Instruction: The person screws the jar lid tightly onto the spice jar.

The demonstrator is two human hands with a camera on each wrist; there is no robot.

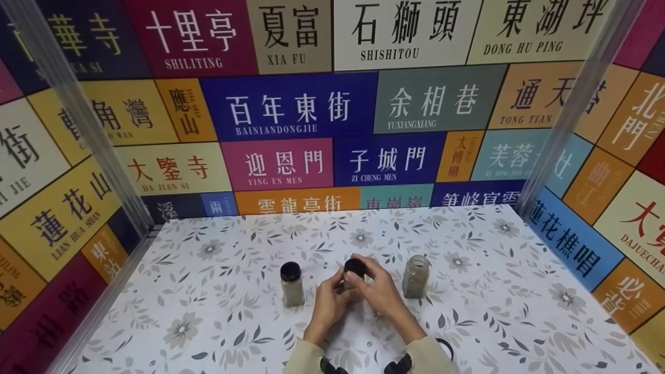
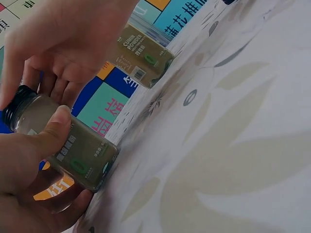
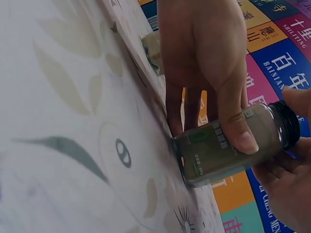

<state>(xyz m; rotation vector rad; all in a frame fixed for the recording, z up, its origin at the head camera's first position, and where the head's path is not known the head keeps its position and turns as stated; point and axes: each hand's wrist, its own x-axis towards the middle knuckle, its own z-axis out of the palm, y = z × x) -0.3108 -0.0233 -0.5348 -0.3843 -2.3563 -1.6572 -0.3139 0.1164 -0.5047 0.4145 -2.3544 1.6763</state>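
1. toward the left edge of the worktop point(image 1: 208, 291), the left-hand jar point(image 1: 293, 293) stands upright with a black top, apart from the hands.
2. next comes the left hand point(image 1: 328, 302). its thumb and fingers wrap the body of the middle jar point(image 2: 83, 156), as both wrist views show.
3. the middle jar is between the other two, well back from the far edge of the worktop and clear of both side edges. it is held roughly upright, its base at the surface or just over it; i cannot tell which. a black cap point(image 1: 355, 266) sits at its mouth.
4. the right hand point(image 1: 378, 290) pinches that cap between thumb and fingers. the step in hand looks like working the cap; whether it is being tightened or loosened, i cannot tell. the next move seems to call for a firm left hold on the glass while the right fingers turn the cap, keeping the jar level.
5. toward the right edge, the cumin powder jar point(image 1: 415, 280) stands upright without a cap, so a knock could spill it.
6. nearer the wearer, beside the right sleeve point(image 1: 430, 355), lies a black ring-shaped thing point(image 1: 451, 349), partly hidden; whether it is another cap, i cannot tell.
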